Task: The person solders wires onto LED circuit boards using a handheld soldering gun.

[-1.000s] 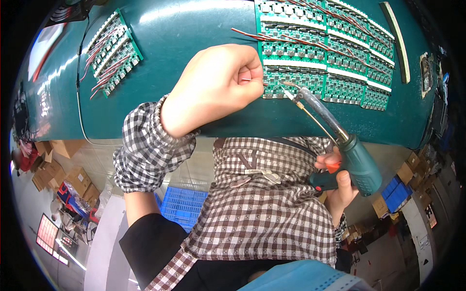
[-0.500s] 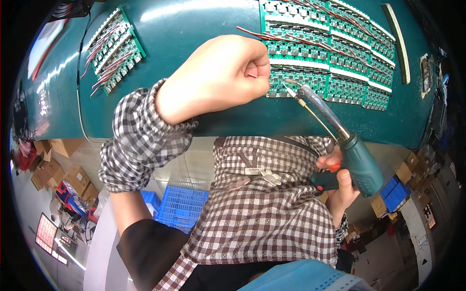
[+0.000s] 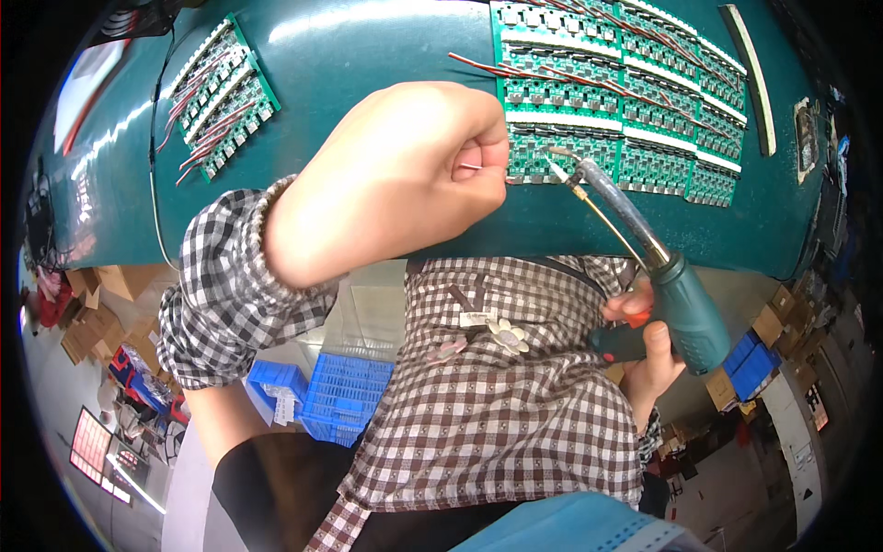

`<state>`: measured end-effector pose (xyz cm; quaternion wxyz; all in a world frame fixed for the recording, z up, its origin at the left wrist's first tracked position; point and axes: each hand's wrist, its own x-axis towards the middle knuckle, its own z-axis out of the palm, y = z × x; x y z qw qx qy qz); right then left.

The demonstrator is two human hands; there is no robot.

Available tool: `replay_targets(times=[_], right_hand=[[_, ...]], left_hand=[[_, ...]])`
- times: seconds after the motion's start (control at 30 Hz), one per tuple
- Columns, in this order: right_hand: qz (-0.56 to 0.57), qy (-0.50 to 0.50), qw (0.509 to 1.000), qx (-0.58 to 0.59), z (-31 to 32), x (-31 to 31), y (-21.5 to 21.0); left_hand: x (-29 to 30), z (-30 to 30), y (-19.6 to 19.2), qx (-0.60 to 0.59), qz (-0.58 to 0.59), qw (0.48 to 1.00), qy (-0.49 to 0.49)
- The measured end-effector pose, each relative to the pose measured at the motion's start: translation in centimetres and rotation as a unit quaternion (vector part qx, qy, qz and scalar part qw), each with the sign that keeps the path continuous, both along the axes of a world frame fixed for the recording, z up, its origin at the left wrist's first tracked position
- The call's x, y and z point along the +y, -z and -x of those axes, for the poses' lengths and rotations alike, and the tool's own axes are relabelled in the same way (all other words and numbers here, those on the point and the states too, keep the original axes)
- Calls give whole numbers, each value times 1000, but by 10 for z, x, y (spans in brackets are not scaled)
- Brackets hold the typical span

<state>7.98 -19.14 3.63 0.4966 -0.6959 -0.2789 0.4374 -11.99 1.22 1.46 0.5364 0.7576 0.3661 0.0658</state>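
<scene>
My left hand [image 3: 395,170] is closed in a pinch at the left end of the lowest row of a green circuit board panel [image 3: 575,115]. A short piece of thin wire [image 3: 471,166] shows between its curled fingers; the fingertips and the wire's far end are hidden. Gripped in my right hand [image 3: 651,359] below the table edge is a dark green soldering gun [image 3: 688,308] with an orange trigger. Its bent metal barrel and thin solder feed tube point up and left, the tip hovering over the lowest board row, a little right of my left hand.
Red and dark wires [image 3: 524,72] lie across the panel. A smaller group of boards with wires [image 3: 221,101] sits at the left on the green table [image 3: 349,51]. A pale strip [image 3: 750,78] lies at right. Blue crates [image 3: 348,391] stand below the table.
My left hand has shifted slightly down and left, its forearm swinging outward. The soldering gun has moved a little to the right, still in my right hand.
</scene>
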Motion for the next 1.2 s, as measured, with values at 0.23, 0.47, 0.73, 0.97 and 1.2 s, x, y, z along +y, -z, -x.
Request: replay_targets(times=[0.23,0.47,0.73,0.97,1.2], right_hand=[[-2,-1,1000,0,2,0,0],[10,-14,1000,12,2,-3,-2],[28,10,998,57,6,1,-6],[48,0,998,48,9,2,-9],[51,-3,998,36,10,4,-12]], left_hand=[[12,-6,38,-23,-1,1000,21],[16,-8,37,-20,-8,999,37],[16,-8,42,-18,16,999,33],[13,-8,41,-29,-25,999,28],[13,-10,41,-35,-29,999,25]])
